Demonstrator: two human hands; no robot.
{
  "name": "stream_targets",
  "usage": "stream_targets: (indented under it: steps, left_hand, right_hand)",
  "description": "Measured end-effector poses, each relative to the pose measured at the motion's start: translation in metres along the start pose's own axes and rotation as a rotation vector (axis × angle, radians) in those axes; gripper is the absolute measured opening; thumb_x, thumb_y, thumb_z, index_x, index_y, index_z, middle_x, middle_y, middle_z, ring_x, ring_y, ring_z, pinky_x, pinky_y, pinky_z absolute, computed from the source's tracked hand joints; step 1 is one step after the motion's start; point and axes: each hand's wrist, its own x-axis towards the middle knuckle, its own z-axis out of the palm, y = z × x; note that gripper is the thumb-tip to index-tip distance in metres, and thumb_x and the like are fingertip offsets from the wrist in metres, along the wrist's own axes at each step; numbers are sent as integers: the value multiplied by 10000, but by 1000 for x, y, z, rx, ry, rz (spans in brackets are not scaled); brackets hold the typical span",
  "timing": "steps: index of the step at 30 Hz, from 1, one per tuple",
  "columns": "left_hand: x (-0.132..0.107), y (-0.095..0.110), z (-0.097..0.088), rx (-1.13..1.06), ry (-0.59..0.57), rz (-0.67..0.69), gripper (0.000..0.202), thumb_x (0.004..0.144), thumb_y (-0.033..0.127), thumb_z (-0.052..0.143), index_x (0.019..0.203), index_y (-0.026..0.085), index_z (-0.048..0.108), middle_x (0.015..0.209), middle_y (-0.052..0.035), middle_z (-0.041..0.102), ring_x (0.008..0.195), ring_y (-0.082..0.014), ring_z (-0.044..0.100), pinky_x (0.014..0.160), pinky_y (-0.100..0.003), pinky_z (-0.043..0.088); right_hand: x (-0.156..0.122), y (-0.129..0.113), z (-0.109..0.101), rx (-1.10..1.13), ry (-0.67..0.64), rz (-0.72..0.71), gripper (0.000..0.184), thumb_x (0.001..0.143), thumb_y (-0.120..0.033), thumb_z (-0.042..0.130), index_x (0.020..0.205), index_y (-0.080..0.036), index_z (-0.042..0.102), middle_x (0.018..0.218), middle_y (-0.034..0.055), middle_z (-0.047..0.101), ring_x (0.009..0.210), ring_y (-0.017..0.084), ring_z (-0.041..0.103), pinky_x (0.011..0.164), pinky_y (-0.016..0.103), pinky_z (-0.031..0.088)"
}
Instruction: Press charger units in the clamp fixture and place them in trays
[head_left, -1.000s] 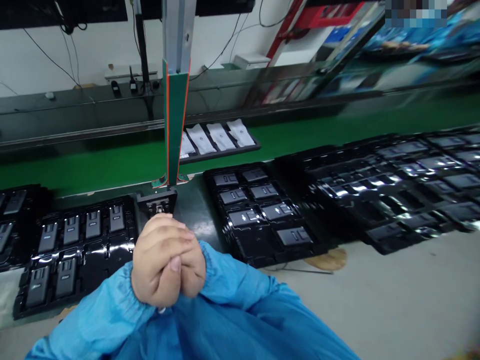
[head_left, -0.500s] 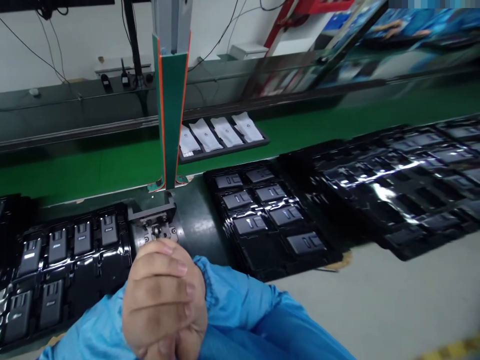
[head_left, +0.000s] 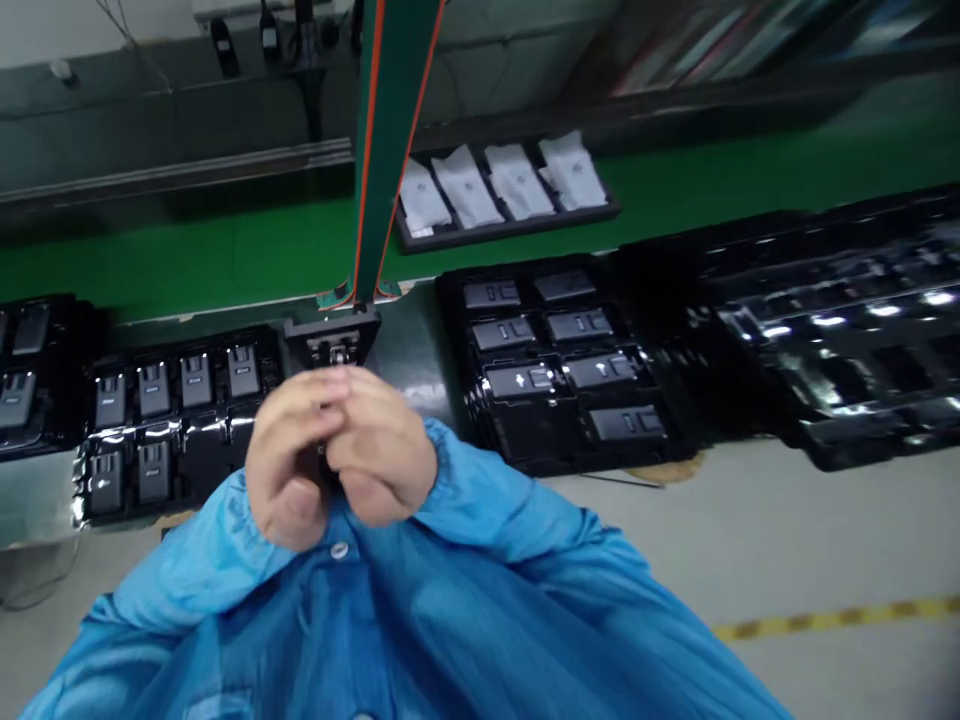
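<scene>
My left hand (head_left: 289, 455) and my right hand (head_left: 382, 445) are held together in front of my chest, with curved fingers meeting at the tips. Thumb and fingers stand apart on each hand, with a dark gap between the palms and no object visible in it. Both hands are open. Just beyond my fingertips is a small metal fixture (head_left: 337, 345) with a dark bracket, partly covered by the hands. To the left lies a black tray (head_left: 206, 455) with several dark battery-like packs (head_left: 154, 388). Another black tray (head_left: 551, 430), to the right, holds similar packs (head_left: 506, 332).
Upright on the bench stands a green post (head_left: 394, 130) with orange edges. Behind it, a dark tray (head_left: 510, 232) of white pouches (head_left: 469, 188) rests on a green surface (head_left: 285, 260). More black trays (head_left: 825, 450) lie at the right, others (head_left: 56, 430) at far left.
My hands have gone from clasped, one over the other, to side by side with fingertips touching. The view has tilted down, showing more of my blue coat.
</scene>
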Motion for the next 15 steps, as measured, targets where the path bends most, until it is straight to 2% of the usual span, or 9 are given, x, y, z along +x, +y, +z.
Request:
stream_targets:
  steps: [2, 3, 4, 6, 8, 9, 11, 15]
  left_hand:
    - [0, -2, -10, -25, 152, -98, 443, 1008, 620, 457, 1158, 260, 669, 1172, -106, 696, 1162, -315, 685, 1030, -530, 574]
    - [-3, -5, -14, -6, 137, -195, 363, 1010, 530, 515, 1179, 246, 664, 1170, -102, 697, 1126, -293, 692, 1001, -484, 582]
    - [-6, -8, -17, 41, 44, -314, 306, 1005, 454, 554, 1184, 232, 666, 1151, -95, 705, 1077, -267, 700, 969, -439, 586]
    - [-15, -16, -20, 149, -245, -541, 241, 984, 362, 598, 1148, 209, 687, 1099, -90, 731, 988, -239, 708, 911, -386, 581]
    - [-24, -26, -18, 241, -486, -678, 217, 949, 326, 635, 1109, 198, 706, 1072, -95, 750, 931, -236, 709, 864, -372, 575]
    - [-29, -31, -15, 277, -546, -710, 214, 930, 316, 656, 1098, 193, 710, 1069, -99, 755, 910, -236, 709, 847, -371, 574]
    - [-38, -41, -7, 323, -543, -729, 236, 910, 298, 680, 1116, 185, 706, 1088, -111, 757, 922, -241, 715, 866, -378, 574]
    - [-55, -56, 6, 254, -333, -752, 305, 884, 251, 710, 1172, 159, 677, 1143, -138, 740, 1051, -252, 723, 976, -389, 573]
  right_hand:
    - [14, -10, -10, -32, 195, -14, 355, 1047, -527, 406, 919, -264, 607, 924, 66, 614, 982, 258, 648, 1010, 500, 542]
    - [24, -15, -16, -57, 270, 40, 366, 1086, -506, 359, 984, -254, 603, 954, 59, 608, 985, 236, 644, 1003, 472, 544]
    - [35, -18, -22, -84, 308, 97, 368, 1114, -490, 333, 1043, -243, 595, 982, 49, 602, 985, 213, 641, 999, 446, 543]
    - [56, -17, -33, -132, 307, 160, 365, 1137, -495, 336, 1109, -223, 577, 990, 22, 586, 964, 179, 634, 989, 409, 539]
    - [71, -7, -41, -165, 274, 193, 368, 1139, -519, 372, 1116, -212, 573, 957, 2, 578, 943, 165, 629, 987, 388, 536]
    - [75, 1, -43, -173, 259, 209, 374, 1134, -536, 393, 1110, -212, 578, 940, -3, 581, 935, 164, 629, 987, 380, 536]
    - [78, 21, -45, -166, 240, 241, 398, 1118, -578, 432, 1105, -215, 594, 923, -4, 603, 924, 167, 633, 986, 369, 541]
    - [66, 48, -43, -104, 279, 267, 472, 1073, -648, 494, 1184, -210, 628, 1015, 26, 674, 986, 185, 661, 1004, 378, 552]
